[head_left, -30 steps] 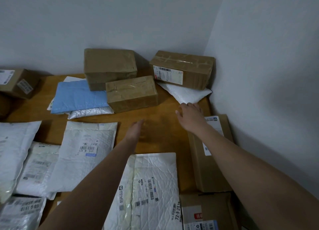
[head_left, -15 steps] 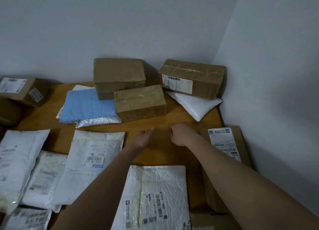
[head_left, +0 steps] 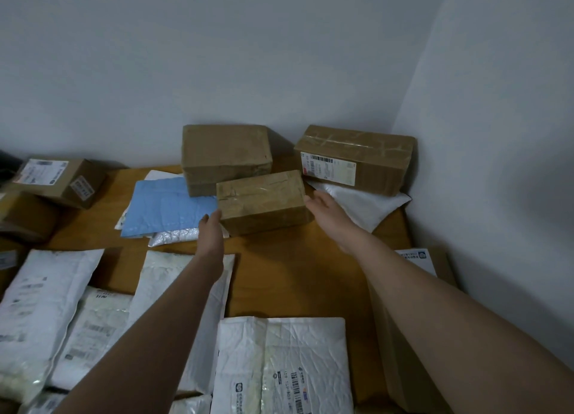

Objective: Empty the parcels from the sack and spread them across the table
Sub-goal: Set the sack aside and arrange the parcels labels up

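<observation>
A small taped brown box (head_left: pixel 262 201) lies on the wooden table (head_left: pixel 295 274) near the back, leaning on a bigger brown box (head_left: pixel 225 156). My left hand (head_left: pixel 211 230) reaches its left end with straight fingers, touching the lower corner. My right hand (head_left: pixel 323 207) is at its right end, fingers extended against that side. A labelled brown box (head_left: pixel 354 159) sits in the corner on a white padded bag (head_left: pixel 360 204). A blue mailer (head_left: pixel 167 205) lies left of the small box. No sack is in view.
White mailers (head_left: pixel 285 367) (head_left: pixel 43 302) (head_left: pixel 167 277) cover the near and left table. A flat labelled carton (head_left: pixel 435 264) lies at the right edge by the wall. More brown boxes (head_left: pixel 59 181) stand at the far left. Walls close the back and right.
Both hands have moved forward from the bare middle of the table to the two ends of the small brown box. The view has tilted up.
</observation>
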